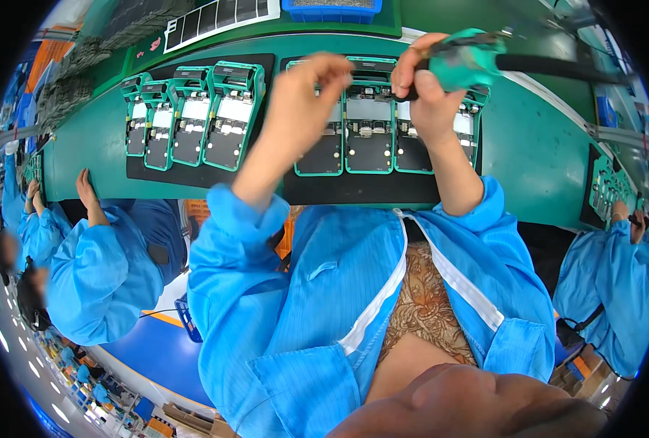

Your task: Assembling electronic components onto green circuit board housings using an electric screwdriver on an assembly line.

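Note:
My right hand (432,87) is raised over the right part of a black mat, with its fingers wrapped round a blurred green and black hand tool (470,62). To its left, my left hand (306,95) hovers with thumb and fingers curled close together. Motion blurs its fingertips, and what they may hold is too small to see. Below both hands, several green-framed device housings (369,131) with dark circuit boards and pale panels lie side by side on the mat (361,191). My hands and forearms partly cover some of them.
Another black mat (186,175) on the green table (83,157) bears several similar housings (231,117) at left. A blue bin (331,10) of small parts stands at the back. Co-workers in blue sit to the left (113,270) and right (609,270).

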A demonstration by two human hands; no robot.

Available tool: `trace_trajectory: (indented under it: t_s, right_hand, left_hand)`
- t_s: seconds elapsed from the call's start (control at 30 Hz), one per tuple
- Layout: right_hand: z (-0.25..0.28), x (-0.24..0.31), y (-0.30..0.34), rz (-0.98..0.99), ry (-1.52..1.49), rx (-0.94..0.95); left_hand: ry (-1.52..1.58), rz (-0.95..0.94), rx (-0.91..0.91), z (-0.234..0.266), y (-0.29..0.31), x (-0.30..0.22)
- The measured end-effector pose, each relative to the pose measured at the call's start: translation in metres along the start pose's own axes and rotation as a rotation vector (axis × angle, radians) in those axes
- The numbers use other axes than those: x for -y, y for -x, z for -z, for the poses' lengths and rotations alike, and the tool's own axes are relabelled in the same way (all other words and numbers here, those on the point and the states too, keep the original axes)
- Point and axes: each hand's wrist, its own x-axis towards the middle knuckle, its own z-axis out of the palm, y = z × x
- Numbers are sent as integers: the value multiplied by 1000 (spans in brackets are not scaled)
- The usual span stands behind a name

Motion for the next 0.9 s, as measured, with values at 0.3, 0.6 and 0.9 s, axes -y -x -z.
trace_trajectory:
  t_s: [0.3,0.6,0.9]
  right_hand:
    - [-53,36,6,159,48,180]
    - [-52,27,11,180,-178,289]
    - [-55,14,13,129,-180,303]
  left_hand:
    - [-190,-156,-95,-26,56,2]
    - [-220,-200,-133,-24,62,-3]
    - [-367,-199,-149,-21,66,-1]
